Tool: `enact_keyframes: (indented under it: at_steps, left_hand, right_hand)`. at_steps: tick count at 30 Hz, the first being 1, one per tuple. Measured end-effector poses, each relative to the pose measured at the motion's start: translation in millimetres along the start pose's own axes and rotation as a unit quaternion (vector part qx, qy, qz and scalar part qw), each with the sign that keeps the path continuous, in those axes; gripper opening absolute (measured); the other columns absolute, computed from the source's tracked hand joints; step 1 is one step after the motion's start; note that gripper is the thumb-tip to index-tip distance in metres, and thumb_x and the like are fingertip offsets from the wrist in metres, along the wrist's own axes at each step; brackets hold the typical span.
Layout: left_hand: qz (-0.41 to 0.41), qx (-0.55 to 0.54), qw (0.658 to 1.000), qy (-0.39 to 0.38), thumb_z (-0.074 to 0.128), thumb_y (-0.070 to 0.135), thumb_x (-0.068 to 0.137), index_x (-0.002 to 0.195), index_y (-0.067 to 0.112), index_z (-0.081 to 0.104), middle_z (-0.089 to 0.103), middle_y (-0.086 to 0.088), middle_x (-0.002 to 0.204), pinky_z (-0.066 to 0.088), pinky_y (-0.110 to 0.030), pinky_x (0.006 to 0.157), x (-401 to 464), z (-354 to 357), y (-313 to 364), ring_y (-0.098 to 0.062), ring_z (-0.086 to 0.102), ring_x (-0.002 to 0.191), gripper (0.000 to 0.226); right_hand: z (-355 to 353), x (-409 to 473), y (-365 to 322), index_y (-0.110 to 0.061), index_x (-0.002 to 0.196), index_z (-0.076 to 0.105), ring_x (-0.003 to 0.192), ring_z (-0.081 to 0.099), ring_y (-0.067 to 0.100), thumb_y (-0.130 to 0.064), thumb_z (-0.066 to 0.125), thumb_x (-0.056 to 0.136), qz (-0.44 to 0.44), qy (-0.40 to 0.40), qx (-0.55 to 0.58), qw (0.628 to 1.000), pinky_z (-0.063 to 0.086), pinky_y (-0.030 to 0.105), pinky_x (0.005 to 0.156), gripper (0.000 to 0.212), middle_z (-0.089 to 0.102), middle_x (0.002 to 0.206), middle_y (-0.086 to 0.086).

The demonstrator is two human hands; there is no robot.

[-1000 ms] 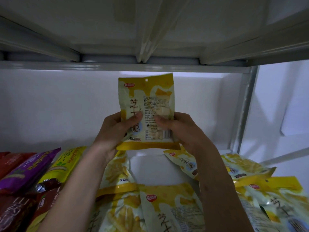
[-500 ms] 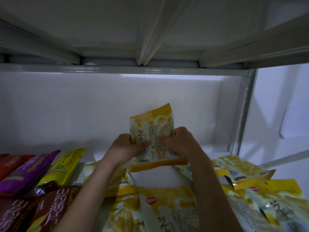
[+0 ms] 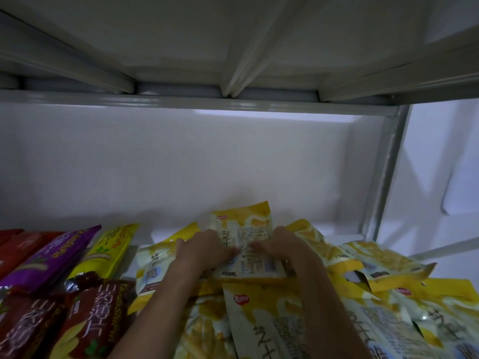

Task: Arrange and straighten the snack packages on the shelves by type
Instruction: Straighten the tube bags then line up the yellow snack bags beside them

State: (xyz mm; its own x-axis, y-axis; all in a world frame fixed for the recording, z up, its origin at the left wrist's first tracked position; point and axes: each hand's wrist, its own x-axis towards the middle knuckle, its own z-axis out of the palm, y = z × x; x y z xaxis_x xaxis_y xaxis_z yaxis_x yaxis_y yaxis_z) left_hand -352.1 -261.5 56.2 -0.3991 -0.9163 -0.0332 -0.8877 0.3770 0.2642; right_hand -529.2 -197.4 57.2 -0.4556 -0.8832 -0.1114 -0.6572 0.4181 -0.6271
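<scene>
Yellow and cream foil marks the snack package (image 3: 245,244) that both hands hold at the back of the shelf (image 3: 129,265), its printed back side facing up and its top edge pointing toward the white rear wall (image 3: 181,164). It lies on top of other yellow packages of the same kind, tilted only slightly. The left hand (image 3: 201,252) lies on the package's left half, fingers (image 3: 228,252) stretched flat across the print, while the thumb side is hidden, so whether it pinches the edge cannot be told. The right hand (image 3: 287,248) covers the right half, its fingers (image 3: 259,246) also laid over the label and pointing inward toward the left hand's; the fingertips of the two hands are near each other over the middle of the pack.

The shelf holds loose heaps sorted roughly by colour. A pile of yellow packages (image 3: 375,270) spreads to the right and toward the camera, overlapping at odd angles. Just left of the held pack lies another yellow one (image 3: 153,268), partly under the left wrist. Farther left lie a yellow-green pack (image 3: 108,252), a purple pack (image 3: 49,257) and dark red packs (image 3: 85,325), side by side.
</scene>
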Motion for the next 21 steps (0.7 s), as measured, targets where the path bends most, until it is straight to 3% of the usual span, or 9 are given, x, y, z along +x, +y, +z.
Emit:
enact_keyframes:
  at_steps: [3, 6, 8, 9, 11, 13, 15, 17, 21]
  left_hand:
    - [0.006, 0.029, 0.999, 0.012, 0.054, 0.076, 0.092, 0.128, 0.016, 0.052, 0.061, -0.007, 0.137, 0.028, -0.048, 0.113, -0.8, 0.8, -4.0, -0.029, 0.055, 0.131, 0.070]
    - [0.019, 0.028, 0.999, 0.008, 0.056, 0.073, 0.092, 0.127, 0.014, 0.051, 0.057, -0.010, 0.138, 0.039, -0.045, 0.106, 0.6, -0.9, -3.8, -0.031, 0.057, 0.128, 0.069]
    - [0.031, 0.012, 0.999, 0.007, 0.057, 0.072, 0.093, 0.135, 0.013, 0.049, 0.055, -0.011, 0.142, 0.045, -0.041, 0.101, 0.4, -8.0, -1.7, -0.030, 0.056, 0.128, 0.073]
    - [0.034, 0.006, 0.999, 0.007, 0.057, 0.071, 0.093, 0.142, 0.014, 0.047, 0.052, -0.010, 0.147, 0.046, -0.040, 0.100, 0.2, -12.4, -1.0, -0.030, 0.055, 0.131, 0.076]
    - [0.043, 0.000, 0.999, 0.015, 0.057, 0.070, 0.095, 0.150, 0.016, 0.043, 0.048, -0.010, 0.153, 0.045, -0.040, 0.104, -2.3, -22.5, 0.4, -0.029, 0.052, 0.137, 0.079]
    - [0.053, -0.015, 0.998, 0.036, 0.056, 0.070, 0.095, 0.151, 0.019, 0.044, 0.047, -0.008, 0.154, 0.043, -0.041, 0.106, -6.2, -31.6, 1.8, -0.029, 0.051, 0.138, 0.077]
    - [0.066, -0.035, 0.996, 0.054, 0.058, 0.072, 0.092, 0.148, 0.024, 0.050, 0.051, -0.003, 0.152, 0.044, -0.040, 0.104, -11.4, -38.1, 4.0, -0.027, 0.053, 0.136, 0.073]
    - [0.081, -0.063, 0.992, 0.076, 0.062, 0.073, 0.089, 0.136, 0.030, 0.060, 0.062, 0.001, 0.139, 0.047, -0.039, 0.100, -17.0, -40.1, 9.4, -0.024, 0.061, 0.127, 0.064]
    - [0.108, -0.123, 0.977, 0.134, 0.067, 0.065, 0.087, 0.107, 0.034, 0.071, 0.073, 0.007, 0.105, 0.056, -0.038, 0.088, -31.8, -31.8, 24.3, -0.021, 0.070, 0.101, 0.037]
  right_hand:
    - [-6.5, -3.2, -5.7, 0.002, 0.142, 0.047, 0.111, 0.063, 0.032, -0.055, 0.067, 0.097, -0.005, 0.006, -0.014, 1.000, 0.048, 0.035, 0.080, 0.075, 0.062, 0.127, 0.019]
    - [-17.4, -3.5, -12.5, -0.016, 0.089, 0.051, 0.078, 0.051, 0.024, -0.065, 0.065, 0.093, -0.021, 0.016, -0.018, 0.999, 0.049, 0.040, 0.083, 0.051, 0.047, 0.084, 0.007]
    - [-29.2, -11.2, -20.3, -0.021, 0.072, 0.035, 0.074, 0.049, 0.023, -0.070, 0.065, 0.090, -0.029, 0.013, -0.029, 0.999, 0.047, 0.039, 0.080, 0.060, 0.047, 0.078, 0.006]
    - [-35.7, -18.7, -25.6, -0.018, 0.071, 0.043, 0.074, 0.054, 0.024, -0.069, 0.065, 0.090, -0.046, 0.023, -0.020, 0.998, 0.048, 0.039, 0.078, 0.059, 0.057, 0.081, 0.009]
    - [-49.2, -36.2, -33.7, 0.000, 0.087, 0.069, 0.074, 0.068, 0.027, -0.064, 0.065, 0.093, -0.079, 0.038, 0.037, 0.995, 0.054, 0.040, 0.077, 0.065, 0.072, 0.087, 0.015]
    - [-57.7, -51.7, -35.9, 0.008, 0.113, 0.071, 0.085, 0.074, 0.029, -0.060, 0.064, 0.096, -0.115, 0.057, 0.078, 0.989, 0.057, 0.040, 0.082, 0.071, 0.076, 0.098, 0.020]
    - [-56.9, -59.3, -29.3, 0.005, 0.114, 0.072, 0.086, 0.072, 0.026, -0.060, 0.063, 0.096, -0.118, 0.062, 0.070, 0.989, 0.054, 0.038, 0.083, 0.068, 0.075, 0.096, 0.015]
    - [-53.2, -62.4, -16.9, -0.001, 0.089, 0.071, 0.068, 0.062, 0.018, -0.059, 0.062, 0.098, -0.117, 0.045, 0.024, 0.992, 0.048, 0.032, 0.072, 0.059, 0.063, 0.071, 0.004]
    - [-43.3, -68.7, 20.7, -0.018, 0.057, 0.040, 0.051, 0.039, 0.015, -0.052, 0.062, 0.100, -0.086, 0.004, -0.025, 0.996, 0.036, 0.029, 0.061, 0.059, 0.033, 0.052, -0.004]
